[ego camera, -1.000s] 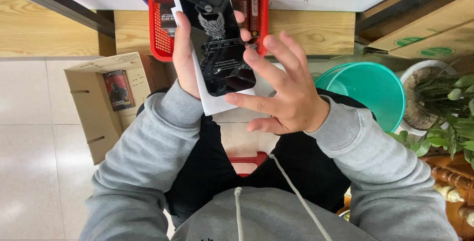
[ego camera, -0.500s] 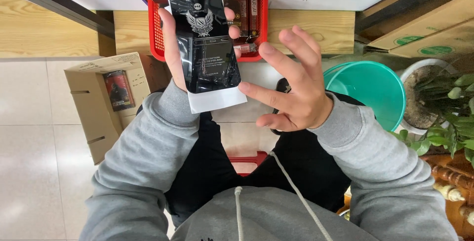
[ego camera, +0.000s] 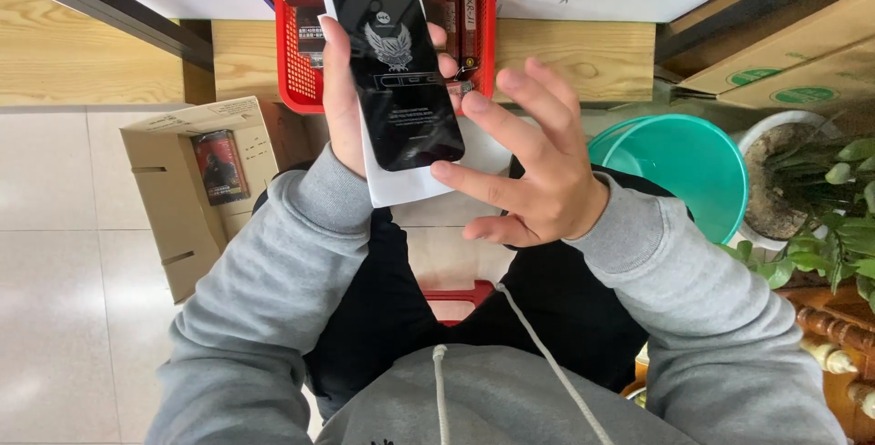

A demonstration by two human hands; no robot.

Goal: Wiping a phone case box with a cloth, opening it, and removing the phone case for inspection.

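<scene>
Top centre of the frame, the left hand (ego camera: 342,103) pinches a glossy black panel (ego camera: 398,71) and its white backing (ego camera: 401,181) by the long edges; the right hand (ego camera: 538,176) hovers spread, empty. It looks thin, light, stiff, slippery and likely brittle: best held by the edges

Open air lies over the lap between the sleeves, hemmed ahead by the red basket (ego camera: 301,71) and wooden bench (ego camera: 583,53), with a cardboard box (ego camera: 182,190) left, green bucket (ego camera: 679,167) right.
</scene>
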